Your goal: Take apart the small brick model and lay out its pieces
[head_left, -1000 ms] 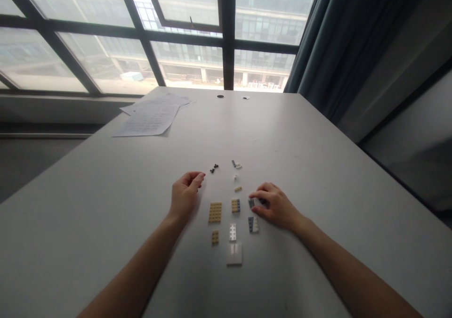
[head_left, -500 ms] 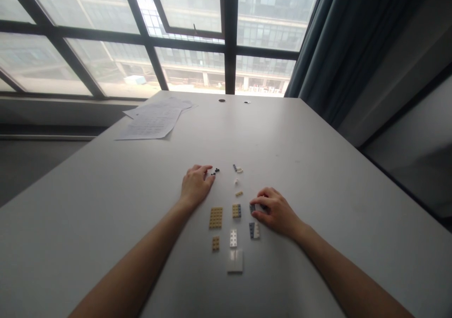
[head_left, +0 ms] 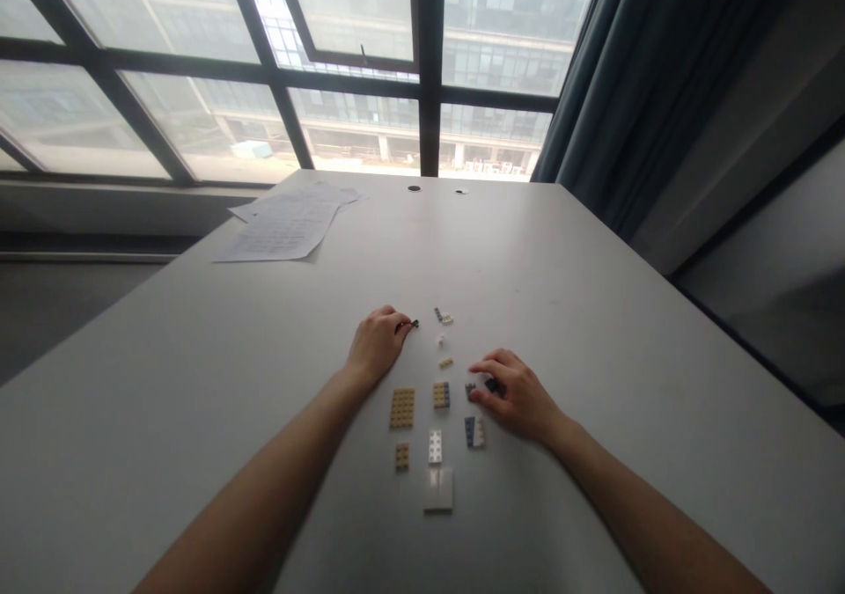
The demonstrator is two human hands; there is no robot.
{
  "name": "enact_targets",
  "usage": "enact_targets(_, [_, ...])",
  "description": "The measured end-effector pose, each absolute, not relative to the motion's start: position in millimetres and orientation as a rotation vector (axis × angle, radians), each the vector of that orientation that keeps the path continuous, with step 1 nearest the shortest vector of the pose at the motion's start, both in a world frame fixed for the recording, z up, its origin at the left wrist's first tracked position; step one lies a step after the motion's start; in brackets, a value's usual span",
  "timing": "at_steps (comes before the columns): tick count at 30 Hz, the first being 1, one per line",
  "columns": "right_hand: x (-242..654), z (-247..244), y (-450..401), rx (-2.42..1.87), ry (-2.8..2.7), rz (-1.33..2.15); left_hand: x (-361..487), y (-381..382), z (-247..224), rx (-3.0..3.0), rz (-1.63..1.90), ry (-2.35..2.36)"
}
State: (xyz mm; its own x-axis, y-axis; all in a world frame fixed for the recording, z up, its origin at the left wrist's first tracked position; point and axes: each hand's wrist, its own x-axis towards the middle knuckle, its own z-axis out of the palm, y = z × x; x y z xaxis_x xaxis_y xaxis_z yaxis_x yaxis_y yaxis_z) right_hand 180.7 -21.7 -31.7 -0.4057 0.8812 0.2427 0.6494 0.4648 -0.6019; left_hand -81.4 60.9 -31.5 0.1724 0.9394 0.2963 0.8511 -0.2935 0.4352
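Two bare hands at small building bricks on a white table.
Both forearms reach in from the near edge; the left hand lies farther out, its thumb and fingertips pinched together at small black pieces left of centre. The right hand rests with thumb and forefinger spread beside a grey piece, a dark piece under its curled fingers; contact is unclear. Print on the far-left papers is too small to read.
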Motion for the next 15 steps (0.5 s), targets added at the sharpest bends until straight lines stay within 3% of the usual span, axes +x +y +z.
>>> enact_targets(15, [179,-30,-20,-1.261,-2.047,0.572,-104,37,-35,2.183,0.9,1.58])
